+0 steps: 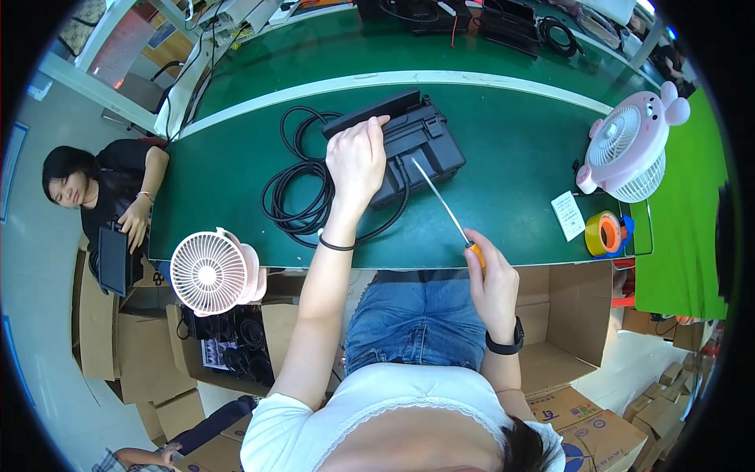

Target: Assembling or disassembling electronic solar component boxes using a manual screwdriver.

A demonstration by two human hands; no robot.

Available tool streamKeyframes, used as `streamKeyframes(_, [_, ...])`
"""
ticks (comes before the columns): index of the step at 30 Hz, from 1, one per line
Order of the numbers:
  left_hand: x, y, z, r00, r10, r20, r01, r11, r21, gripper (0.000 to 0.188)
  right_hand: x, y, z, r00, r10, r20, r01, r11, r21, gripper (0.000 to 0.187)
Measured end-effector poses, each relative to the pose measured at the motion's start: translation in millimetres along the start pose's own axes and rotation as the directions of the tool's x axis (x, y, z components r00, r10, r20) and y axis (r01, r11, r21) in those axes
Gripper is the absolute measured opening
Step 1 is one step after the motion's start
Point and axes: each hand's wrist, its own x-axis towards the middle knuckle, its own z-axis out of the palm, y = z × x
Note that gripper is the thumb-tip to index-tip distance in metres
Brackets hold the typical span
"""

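A black plastic box-shaped device (pixel 432 145) lies on the green bench in front of me, with a flat black panel (pixel 401 103) raised along its far side. My left hand (pixel 358 157) is closed over the near left part of the panel; its fingertips are partly hidden. From the device runs a black cable (pixel 303 200), coiled to the left of it. My right hand (pixel 494 283) grips the orange-yellow handle of a screwdriver (pixel 443 203) at the bench's near edge. The screwdriver's long metal shaft slants up and left, its tip over or against the device's near side; contact is unclear.
A pink fan (pixel 208 271) stands at the near left edge, and a rabbit-eared fan (pixel 625 141) at the right. Near the latter are a white paper (pixel 568 215) and yellow tape (pixel 602 234). A co-worker (pixel 98 185) at the left holds a black panel. Cardboard boxes (pixel 570 315) stand below.
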Motion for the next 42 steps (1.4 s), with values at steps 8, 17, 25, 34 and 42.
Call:
streamKeyframes(8, [-1,-1,-2,1.000,0.029,-0.002,-0.029,1.000,0.002,0.037,13,1,11,0.995,-0.101,-0.013,0.099,0.988,-0.119,0.023])
streamKeyframes(17, [-1,-1,-1,0.999,0.044,-0.008,-0.044,0.999,0.015,0.036,9,1,15,0.983,-0.164,-0.082,0.135,0.949,-0.287,0.028])
streamKeyframes(25, [-2,0,-2,0.998,0.061,-0.009,-0.061,0.998,0.012,0.035,7,6,23,0.968,-0.204,-0.147,0.163,0.954,-0.250,0.029])
streamKeyframes(34, [-2,-2,-1,0.999,0.049,0.015,-0.049,0.999,-0.007,0.035,2,4,28,0.982,-0.146,-0.121,0.119,0.971,-0.208,0.028])
streamKeyframes(42, [-9,-1,-8,0.999,0.044,-0.021,-0.044,0.999,-0.020,0.034,4,-7,14,0.980,-0.176,-0.090,0.149,0.958,-0.246,0.028])
